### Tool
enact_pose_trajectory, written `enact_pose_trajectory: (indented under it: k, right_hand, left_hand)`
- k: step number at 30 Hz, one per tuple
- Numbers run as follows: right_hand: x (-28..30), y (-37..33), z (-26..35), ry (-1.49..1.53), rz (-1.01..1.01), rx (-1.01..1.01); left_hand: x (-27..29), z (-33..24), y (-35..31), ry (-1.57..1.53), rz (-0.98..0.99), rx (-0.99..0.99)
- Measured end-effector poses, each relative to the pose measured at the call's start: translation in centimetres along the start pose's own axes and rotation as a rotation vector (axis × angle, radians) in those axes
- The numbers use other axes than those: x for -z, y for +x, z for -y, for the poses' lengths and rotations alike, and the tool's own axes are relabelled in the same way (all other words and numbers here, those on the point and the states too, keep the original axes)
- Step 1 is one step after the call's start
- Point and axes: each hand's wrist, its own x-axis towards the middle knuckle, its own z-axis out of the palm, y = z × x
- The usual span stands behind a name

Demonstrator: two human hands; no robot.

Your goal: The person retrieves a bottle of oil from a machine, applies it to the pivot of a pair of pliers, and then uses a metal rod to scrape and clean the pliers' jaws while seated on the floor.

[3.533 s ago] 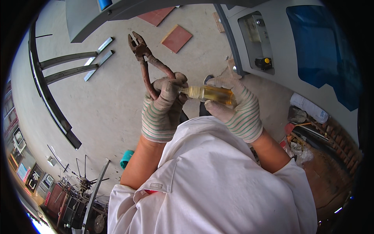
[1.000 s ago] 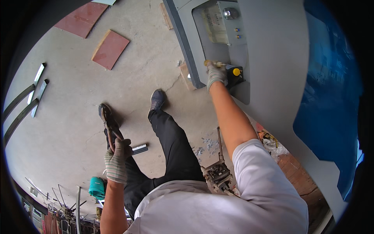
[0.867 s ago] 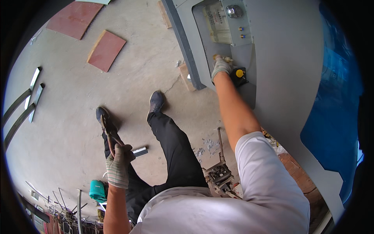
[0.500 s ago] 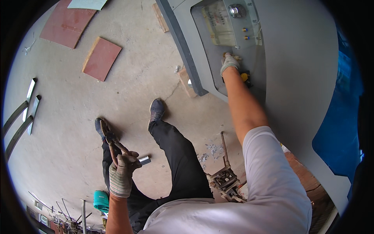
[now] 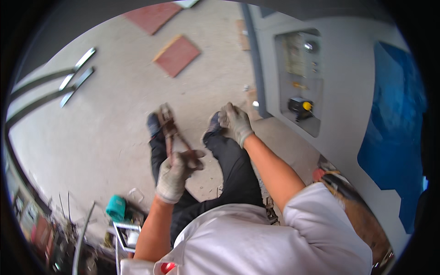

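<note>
My gloved left hand (image 5: 176, 174) is closed round the handles of rusty long-handled pliers (image 5: 169, 126). Their jaws point away from me, above my left shoe (image 5: 154, 123). To the right, my gloved right hand (image 5: 235, 121) hovers over my right shoe with its fingers curled in. Whether anything sits inside those fingers is hidden by the glove and some blur. Further right stands a grey machine cabinet (image 5: 339, 59), apart from both hands. Its recessed panel holds a round gauge (image 5: 310, 46), a brass fitting (image 5: 299, 85) and a black unit with a yellow knob (image 5: 301, 106).
Reddish boards (image 5: 178, 55) lie on the concrete floor ahead. Metal bars (image 5: 78, 82) rest at the left. A teal container (image 5: 116, 208) and cluttered metal parts (image 5: 68, 233) are at lower left. Blue sheeting (image 5: 394, 137) covers the machine's right part.
My right hand has left the machine's recess and moved left, over my right shoe. The left hand still grips the pliers. My view has turned, shifting the machine rightward.
</note>
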Motion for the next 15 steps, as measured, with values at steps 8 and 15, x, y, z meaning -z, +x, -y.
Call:
enact_pose_trajectory:
  k: [8, 15]
  right_hand:
    - [-14.8, -21.7, 6.5, -0.144, 0.792, 0.147]
    - [-28.5, -33.4, 7.9, -0.644, 0.687, 0.424]
  left_hand:
    - [2.6, -5.6, -9.4, -0.067, -0.023, -0.165]
    - [10.6, -13.5, -19.5, -0.050, -0.067, -0.286]
